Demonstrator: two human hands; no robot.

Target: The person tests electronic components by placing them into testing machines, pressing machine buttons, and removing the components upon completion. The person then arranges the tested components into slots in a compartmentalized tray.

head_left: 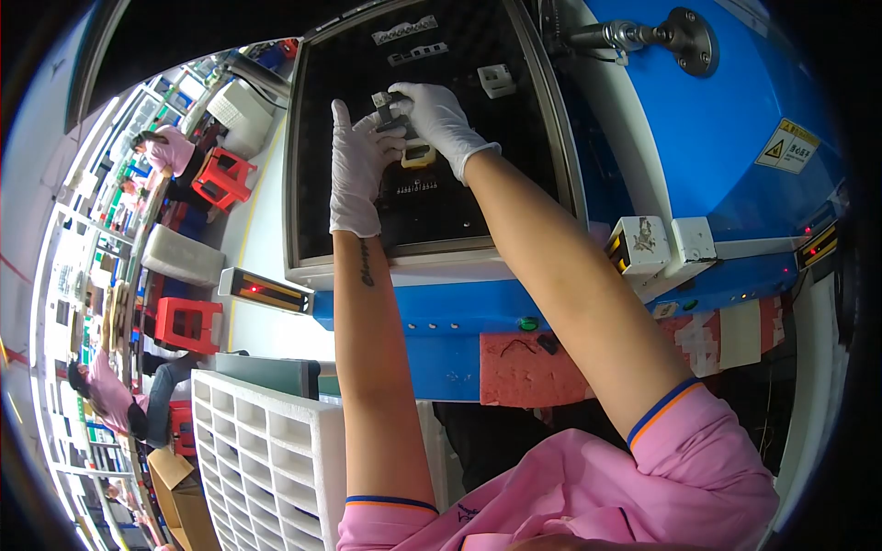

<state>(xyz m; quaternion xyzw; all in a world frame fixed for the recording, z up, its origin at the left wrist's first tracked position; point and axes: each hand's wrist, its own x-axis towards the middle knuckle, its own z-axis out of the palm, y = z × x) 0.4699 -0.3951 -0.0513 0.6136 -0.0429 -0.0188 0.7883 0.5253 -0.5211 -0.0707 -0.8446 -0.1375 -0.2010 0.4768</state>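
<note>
My left hand (pixel 358 165), in a white glove, has its thumb raised and its fingers curled at a small grey part (pixel 390 110). From the other side my right hand (pixel 437 121), also gloved, pinches the same part. My fingers cover much of it, so its exact kind is hidden. Both hands are over a black framed panel (pixel 322 202). Just below the fingers lies a yellowish frame-shaped piece (pixel 419 156), and under that a row of small pins (pixel 417 187).
White slotted strips (pixel 417 53) and a white square block (pixel 497 81) sit on the panel's far part. A jointed metal arm (pixel 625 37) and blue machine housing (pixel 726 119) stand at right. A white foam grid tray (pixel 266 441) is at lower left. Co-workers sit farther left.
</note>
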